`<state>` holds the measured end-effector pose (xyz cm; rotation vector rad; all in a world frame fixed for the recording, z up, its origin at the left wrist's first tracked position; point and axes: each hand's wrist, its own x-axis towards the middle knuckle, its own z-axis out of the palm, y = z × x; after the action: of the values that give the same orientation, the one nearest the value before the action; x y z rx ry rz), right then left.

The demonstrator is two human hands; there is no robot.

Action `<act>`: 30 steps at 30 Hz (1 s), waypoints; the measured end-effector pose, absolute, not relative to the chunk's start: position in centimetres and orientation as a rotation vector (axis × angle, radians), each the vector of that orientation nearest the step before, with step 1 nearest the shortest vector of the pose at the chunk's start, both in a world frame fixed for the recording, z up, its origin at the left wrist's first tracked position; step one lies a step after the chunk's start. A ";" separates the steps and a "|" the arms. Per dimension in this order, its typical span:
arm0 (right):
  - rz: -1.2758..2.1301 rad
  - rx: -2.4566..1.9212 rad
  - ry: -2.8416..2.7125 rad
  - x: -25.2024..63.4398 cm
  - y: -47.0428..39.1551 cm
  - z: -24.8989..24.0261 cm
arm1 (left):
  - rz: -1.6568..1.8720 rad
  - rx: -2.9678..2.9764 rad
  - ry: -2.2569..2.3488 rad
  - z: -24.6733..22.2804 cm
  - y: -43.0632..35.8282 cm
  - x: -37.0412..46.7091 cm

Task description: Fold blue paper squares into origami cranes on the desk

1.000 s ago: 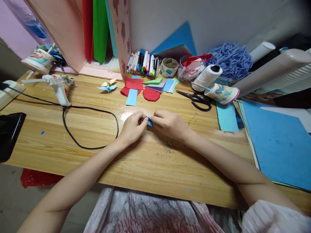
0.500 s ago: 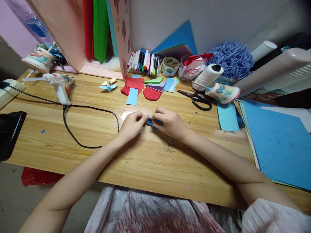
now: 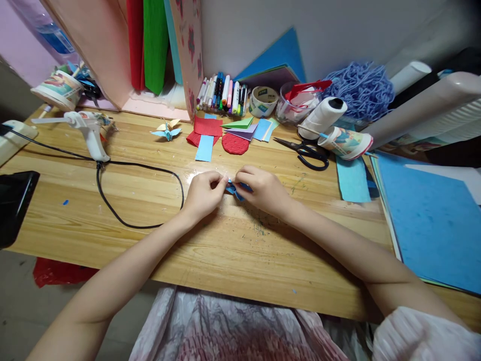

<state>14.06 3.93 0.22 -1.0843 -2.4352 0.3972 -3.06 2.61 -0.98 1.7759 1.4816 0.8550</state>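
A small piece of folded blue paper (image 3: 235, 191) is pinched between my two hands over the middle of the table. My left hand (image 3: 207, 193) grips its left end between thumb and forefinger. Fingers of my right hand (image 3: 263, 189) are closed on its right side and hide part of it. Beyond my hands lie a round red paper piece (image 3: 235, 144), a light blue strip (image 3: 204, 148) and folded green paper (image 3: 237, 123). Two small folded-paper cranes, one blue (image 3: 167, 133) and one cream, sit farther left.
A white glue gun (image 3: 92, 135) stands at the left, its black cord (image 3: 150, 167) looping over the table (image 3: 188, 250). Black scissors (image 3: 306, 150), a thread spool (image 3: 325, 118) and a tipped paper cup (image 3: 345, 143) lie back right. Blue sheets (image 3: 436, 225) are stacked at the right.
The fingers of my right hand have shifted slightly, and a little more of the blue paper shows between my hands. Both hands keep their pinch.
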 end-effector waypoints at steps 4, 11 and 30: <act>0.654 -1.106 -2.298 14.1 4.2 0.5 | 0.878 1.822 1.489 -1.0 2.5 -3.1; 1.249 -1.206 -1.811 14.1 5.0 -0.4 | 0.894 2.106 1.475 -0.5 1.9 -2.8; 1.472 -1.282 -1.743 14.3 5.9 -0.1 | 0.826 1.968 1.595 -0.6 2.1 -2.8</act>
<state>14.32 5.93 -0.09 -1.2822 -1.7429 1.4717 -2.78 2.11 -0.60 1.9678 1.5952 0.8264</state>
